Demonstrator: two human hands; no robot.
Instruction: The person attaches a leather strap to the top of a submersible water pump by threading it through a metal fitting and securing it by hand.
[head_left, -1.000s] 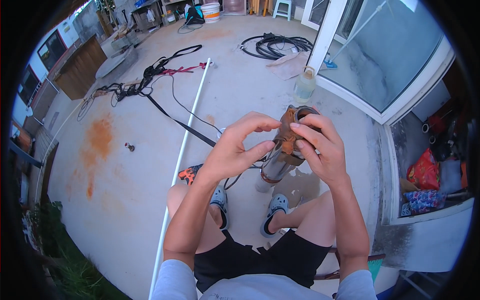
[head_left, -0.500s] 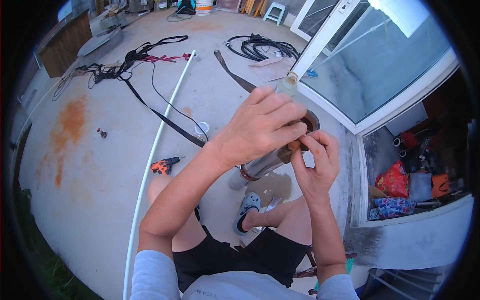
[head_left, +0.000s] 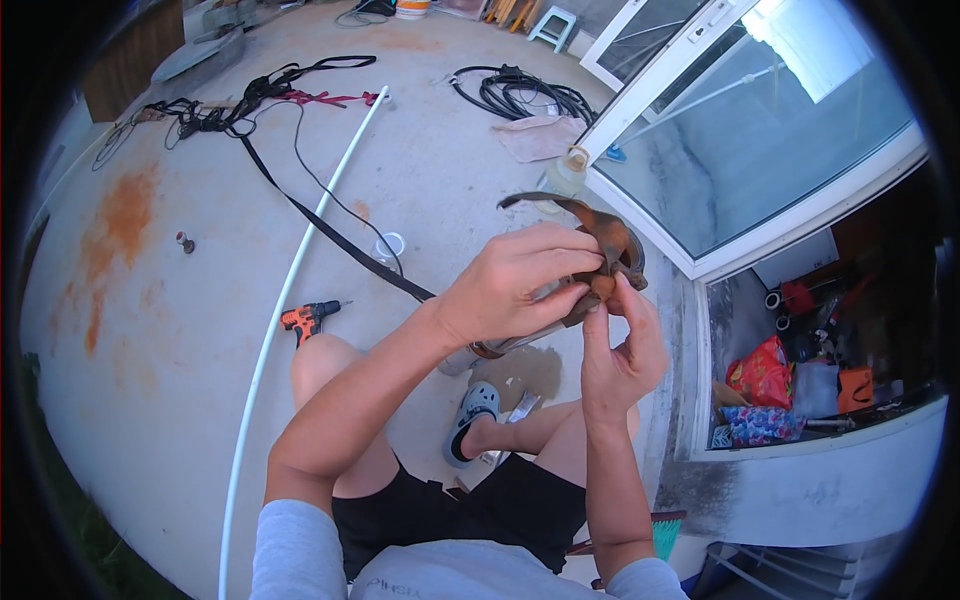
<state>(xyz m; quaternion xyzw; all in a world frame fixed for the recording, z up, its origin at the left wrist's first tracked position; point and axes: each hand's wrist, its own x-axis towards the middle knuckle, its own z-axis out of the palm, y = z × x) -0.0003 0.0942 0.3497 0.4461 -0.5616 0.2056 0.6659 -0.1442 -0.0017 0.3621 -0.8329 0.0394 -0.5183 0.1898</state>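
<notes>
Slanting with its long axis from eight o'clock to two, the metal cylinder [head_left: 532, 338] runs beneath the nearer left hand [head_left: 522, 283], whose grip I cannot tell, while the right hand [head_left: 630, 352] pinches its rusty top fitting [head_left: 602, 288] from five o'clock.

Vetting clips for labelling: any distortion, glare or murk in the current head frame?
Head view: white pole bows, corners black; head view: washed-out white patch in the glass door, source unclear; head view: doorway interior dim; head view: left hand and right hand outlines clear.
</notes>
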